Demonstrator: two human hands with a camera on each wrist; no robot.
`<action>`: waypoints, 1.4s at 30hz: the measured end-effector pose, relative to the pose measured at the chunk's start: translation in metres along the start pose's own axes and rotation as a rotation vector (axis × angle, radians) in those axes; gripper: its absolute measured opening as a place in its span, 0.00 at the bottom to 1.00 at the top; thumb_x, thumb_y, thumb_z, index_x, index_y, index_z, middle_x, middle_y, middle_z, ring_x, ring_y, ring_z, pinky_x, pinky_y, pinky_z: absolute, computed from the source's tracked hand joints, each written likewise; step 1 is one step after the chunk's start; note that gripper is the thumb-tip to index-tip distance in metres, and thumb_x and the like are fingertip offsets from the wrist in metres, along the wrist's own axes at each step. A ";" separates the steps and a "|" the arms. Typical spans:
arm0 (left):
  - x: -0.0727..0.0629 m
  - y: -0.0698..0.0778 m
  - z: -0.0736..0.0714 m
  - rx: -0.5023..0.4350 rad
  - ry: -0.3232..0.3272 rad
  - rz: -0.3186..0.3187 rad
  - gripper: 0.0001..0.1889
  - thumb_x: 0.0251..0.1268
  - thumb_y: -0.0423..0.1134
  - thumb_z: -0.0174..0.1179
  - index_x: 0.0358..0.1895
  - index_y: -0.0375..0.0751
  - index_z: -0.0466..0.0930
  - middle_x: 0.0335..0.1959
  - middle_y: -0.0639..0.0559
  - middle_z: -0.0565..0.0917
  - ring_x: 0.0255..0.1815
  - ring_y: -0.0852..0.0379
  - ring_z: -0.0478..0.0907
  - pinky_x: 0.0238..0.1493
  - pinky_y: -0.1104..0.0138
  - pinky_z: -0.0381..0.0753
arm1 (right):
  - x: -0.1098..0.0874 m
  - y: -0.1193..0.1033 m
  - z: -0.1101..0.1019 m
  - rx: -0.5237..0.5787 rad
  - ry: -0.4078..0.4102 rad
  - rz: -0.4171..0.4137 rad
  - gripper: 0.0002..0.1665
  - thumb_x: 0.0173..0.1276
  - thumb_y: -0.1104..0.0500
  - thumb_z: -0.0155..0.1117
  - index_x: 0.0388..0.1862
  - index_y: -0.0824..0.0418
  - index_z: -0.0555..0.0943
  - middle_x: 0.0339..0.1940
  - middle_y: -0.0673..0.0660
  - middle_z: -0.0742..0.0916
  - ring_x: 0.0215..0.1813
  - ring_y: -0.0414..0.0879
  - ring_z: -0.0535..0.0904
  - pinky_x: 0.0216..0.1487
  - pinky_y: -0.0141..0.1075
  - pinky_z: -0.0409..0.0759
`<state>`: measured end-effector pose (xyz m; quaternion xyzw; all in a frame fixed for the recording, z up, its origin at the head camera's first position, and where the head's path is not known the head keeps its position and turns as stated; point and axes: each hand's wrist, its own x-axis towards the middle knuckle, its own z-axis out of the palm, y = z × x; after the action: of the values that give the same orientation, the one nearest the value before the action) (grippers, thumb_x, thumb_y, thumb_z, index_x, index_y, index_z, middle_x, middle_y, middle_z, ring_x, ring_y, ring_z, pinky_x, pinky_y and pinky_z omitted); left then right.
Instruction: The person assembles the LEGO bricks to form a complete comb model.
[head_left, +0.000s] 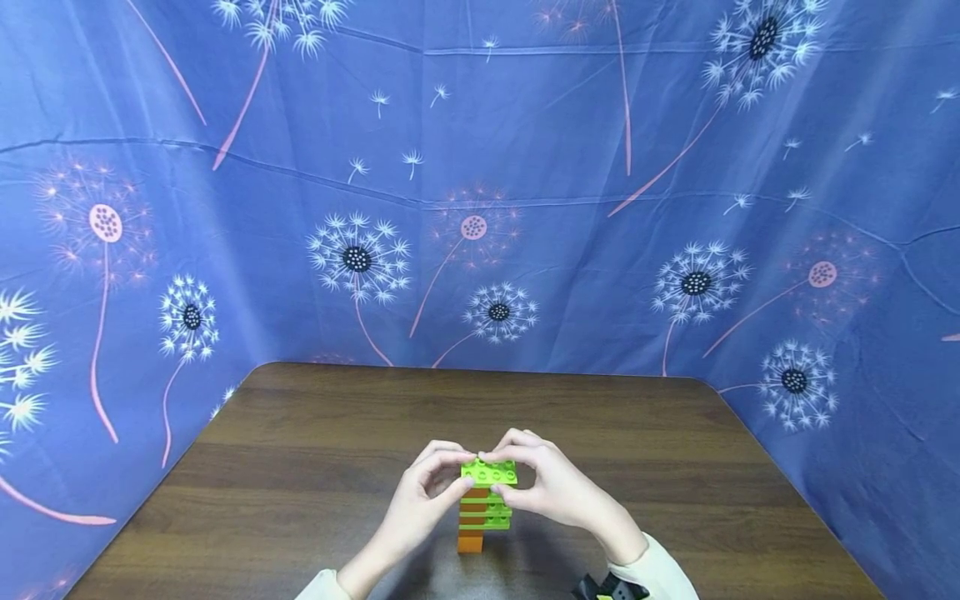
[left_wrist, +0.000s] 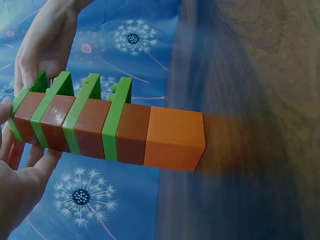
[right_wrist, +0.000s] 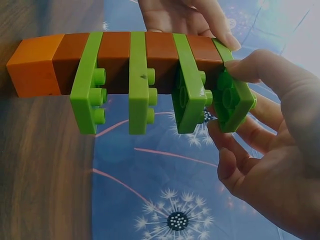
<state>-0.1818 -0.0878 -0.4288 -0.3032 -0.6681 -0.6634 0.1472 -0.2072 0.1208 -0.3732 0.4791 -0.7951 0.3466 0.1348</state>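
Note:
A narrow tower of toy building bricks stands upright on the table, between my two hands. At its foot sits an orange brick (head_left: 470, 545); above it brown bricks (left_wrist: 89, 125) alternate with bright green plates (right_wrist: 138, 82) that jut out to the right, studs upward. My left hand (head_left: 420, 493) pinches the top green plate (head_left: 489, 474) at its left end, thumb in front and fingers behind. On the same plate's right part, my right hand (head_left: 553, 485) has its thumb at the front edge and fingertips at the back.
The brown wooden table (head_left: 360, 408) spreads around the tower. A blue cloth with dandelion prints (head_left: 570, 250) hangs behind and along both sides. A black strap device (head_left: 609, 587) sits by the right sleeve at the lower edge.

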 end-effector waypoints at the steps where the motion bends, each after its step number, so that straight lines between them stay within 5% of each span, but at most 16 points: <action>1: 0.000 0.000 0.000 0.000 0.003 0.007 0.14 0.61 0.29 0.59 0.51 0.33 0.77 0.49 0.39 0.73 0.51 0.64 0.75 0.49 0.66 0.79 | 0.000 -0.001 0.000 0.001 -0.001 0.000 0.21 0.54 0.64 0.69 0.49 0.56 0.82 0.38 0.44 0.82 0.43 0.38 0.75 0.43 0.31 0.74; 23: 0.000 -0.001 0.000 -0.021 -0.004 -0.011 0.14 0.60 0.29 0.60 0.50 0.33 0.78 0.49 0.40 0.74 0.49 0.64 0.76 0.47 0.65 0.80 | -0.006 0.002 0.000 0.021 0.036 -0.040 0.21 0.57 0.62 0.69 0.51 0.56 0.81 0.38 0.45 0.81 0.43 0.39 0.75 0.44 0.33 0.73; 34: -0.003 -0.005 0.001 0.002 0.005 -0.048 0.19 0.60 0.29 0.60 0.56 0.34 0.74 0.51 0.37 0.75 0.50 0.63 0.77 0.45 0.65 0.81 | -0.016 0.007 0.007 0.074 0.028 0.038 0.25 0.64 0.55 0.65 0.60 0.55 0.76 0.49 0.49 0.82 0.52 0.41 0.78 0.52 0.37 0.76; 42: -0.010 -0.008 -0.009 0.067 -0.133 -0.193 0.32 0.60 0.35 0.62 0.67 0.41 0.60 0.56 0.36 0.75 0.53 0.54 0.77 0.53 0.64 0.77 | -0.025 0.009 0.009 0.015 0.047 0.129 0.35 0.60 0.49 0.68 0.66 0.51 0.68 0.58 0.48 0.79 0.58 0.48 0.76 0.57 0.41 0.74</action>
<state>-0.1809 -0.0978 -0.4406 -0.2754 -0.7243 -0.6303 0.0481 -0.2010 0.1344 -0.3970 0.4195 -0.8183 0.3718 0.1272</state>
